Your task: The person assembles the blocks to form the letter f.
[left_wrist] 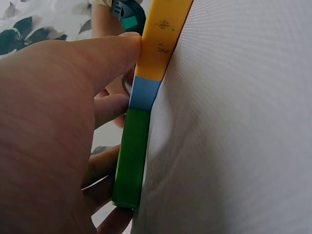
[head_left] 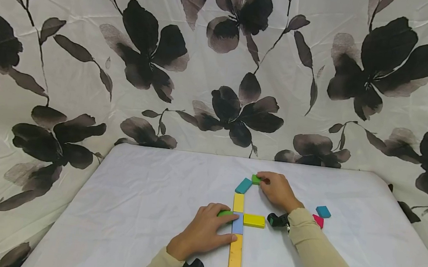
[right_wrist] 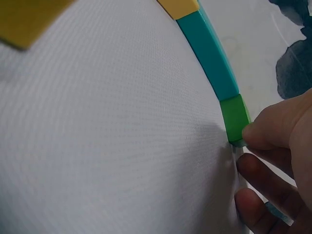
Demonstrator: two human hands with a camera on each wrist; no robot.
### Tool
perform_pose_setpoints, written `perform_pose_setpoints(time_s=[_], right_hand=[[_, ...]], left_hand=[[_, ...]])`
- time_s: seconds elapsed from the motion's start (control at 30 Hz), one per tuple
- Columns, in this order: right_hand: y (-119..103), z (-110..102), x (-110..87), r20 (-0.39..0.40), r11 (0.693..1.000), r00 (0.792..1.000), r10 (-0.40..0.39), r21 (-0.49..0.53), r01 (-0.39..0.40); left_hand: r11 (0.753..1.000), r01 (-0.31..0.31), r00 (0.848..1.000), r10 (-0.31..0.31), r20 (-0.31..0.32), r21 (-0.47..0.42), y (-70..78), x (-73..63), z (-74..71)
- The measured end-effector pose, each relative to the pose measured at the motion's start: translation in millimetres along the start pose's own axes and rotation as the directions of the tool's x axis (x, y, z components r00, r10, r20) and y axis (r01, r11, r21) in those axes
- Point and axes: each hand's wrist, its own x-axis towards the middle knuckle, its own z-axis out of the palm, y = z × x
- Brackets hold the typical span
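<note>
On the white table (head_left: 129,212) the left hand (head_left: 207,227) lies with fingers spread, thumb against the orange block (head_left: 235,259) and forefinger on the blue block (head_left: 238,228), a touch best made light, I'd say, while the right hand (head_left: 276,190) pinches the small green block (head_left: 255,179) against the teal block's (head_left: 243,185) far end and ought to settle it flat without nudging its neighbour. From here the right sleeve (head_left: 316,246) partly hides the red block (head_left: 319,221), the left fingers cover some of the longer green block (head_left: 225,213), and the small one's outer end is lost under fingertips.
</note>
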Motion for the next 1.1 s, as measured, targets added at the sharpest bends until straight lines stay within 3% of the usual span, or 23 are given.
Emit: perform_pose_setpoints(time_s=[1.1], right_hand=[[-2.9, 1.5, 1.7, 0.018, 0.999, 0.999, 0.031, -0.014, -0.030]], left_hand=[[1.000, -0.014, 1.000, 0.014, -0.020, -0.006, -1.0, -1.3, 0.4]])
